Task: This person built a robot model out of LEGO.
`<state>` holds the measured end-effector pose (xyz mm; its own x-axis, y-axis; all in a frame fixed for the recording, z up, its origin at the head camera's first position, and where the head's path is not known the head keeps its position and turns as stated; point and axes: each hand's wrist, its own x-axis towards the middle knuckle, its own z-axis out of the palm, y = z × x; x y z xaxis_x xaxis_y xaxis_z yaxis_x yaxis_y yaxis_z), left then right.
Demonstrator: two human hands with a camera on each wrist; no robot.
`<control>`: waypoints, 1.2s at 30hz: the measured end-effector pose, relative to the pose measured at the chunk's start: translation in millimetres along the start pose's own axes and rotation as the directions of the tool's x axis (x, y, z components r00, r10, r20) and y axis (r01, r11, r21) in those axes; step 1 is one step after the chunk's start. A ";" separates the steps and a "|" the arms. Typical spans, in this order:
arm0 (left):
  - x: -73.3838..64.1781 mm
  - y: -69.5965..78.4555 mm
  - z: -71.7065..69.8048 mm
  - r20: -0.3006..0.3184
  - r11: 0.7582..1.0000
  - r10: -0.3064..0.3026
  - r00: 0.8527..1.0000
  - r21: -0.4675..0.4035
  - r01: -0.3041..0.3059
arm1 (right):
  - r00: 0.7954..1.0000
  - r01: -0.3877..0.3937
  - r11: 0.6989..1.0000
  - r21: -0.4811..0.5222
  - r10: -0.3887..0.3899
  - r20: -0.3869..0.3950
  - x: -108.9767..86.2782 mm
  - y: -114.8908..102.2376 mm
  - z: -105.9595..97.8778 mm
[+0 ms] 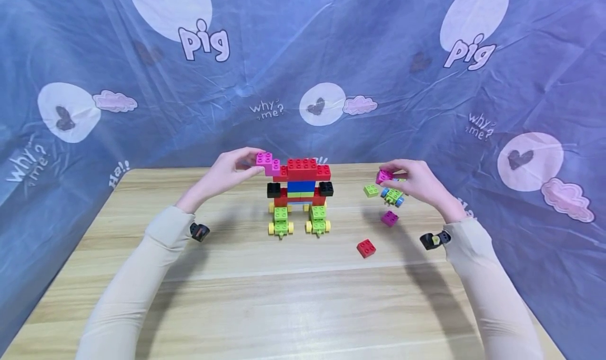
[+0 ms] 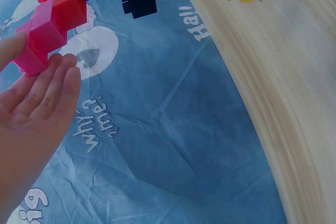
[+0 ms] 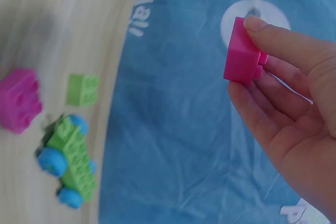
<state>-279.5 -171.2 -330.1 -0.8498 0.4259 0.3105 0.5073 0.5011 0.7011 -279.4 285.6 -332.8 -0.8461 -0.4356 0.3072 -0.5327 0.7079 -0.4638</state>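
Observation:
A figure of building bricks (image 1: 302, 186) stands upright on the table, with red, blue and black bricks over green wheeled bases. At its upper left, my left hand (image 1: 233, 166) pinches a pink brick (image 2: 30, 59) between thumb and fingers. That brick joins a second pink one (image 2: 48, 24), which touches the figure's red shoulder brick (image 2: 69, 8). Out to the right, my right hand (image 1: 411, 177) holds another pink brick (image 3: 244, 53) above the table, its studs turned toward the palm in the right wrist view.
Under and beside the right hand lie a green brick (image 1: 371, 191), a green car base with blue wheels (image 1: 393, 196) and a magenta brick (image 1: 390, 218). Closer to the front is a red brick (image 1: 366, 248). A blue printed cloth (image 1: 293, 49) hangs behind the wooden table (image 1: 284, 307).

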 end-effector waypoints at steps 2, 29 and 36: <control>-0.3 -0.1 0.1 0.000 1.000 -0.003 1.000 0.000 0.003 | 1.000 -0.004 1.000 0.000 0.004 0.016 5.3 -7.6 -1.3; -1.1 -2.1 -0.2 -0.005 1.000 -0.006 1.000 0.004 0.007 | 0.982 0.159 0.984 0.076 -0.166 0.095 61.1 -71.7 12.0; -1.4 1.1 -0.5 0.000 1.000 -0.011 1.000 0.012 0.011 | 0.975 0.172 0.983 0.065 -0.179 0.133 66.0 -79.8 16.8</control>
<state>-277.9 -171.7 -329.5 -0.8556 0.4199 0.3028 0.4993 0.5146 0.6971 -292.9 191.0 -289.5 -0.7312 -0.6256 0.2719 -0.6702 0.5846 -0.4572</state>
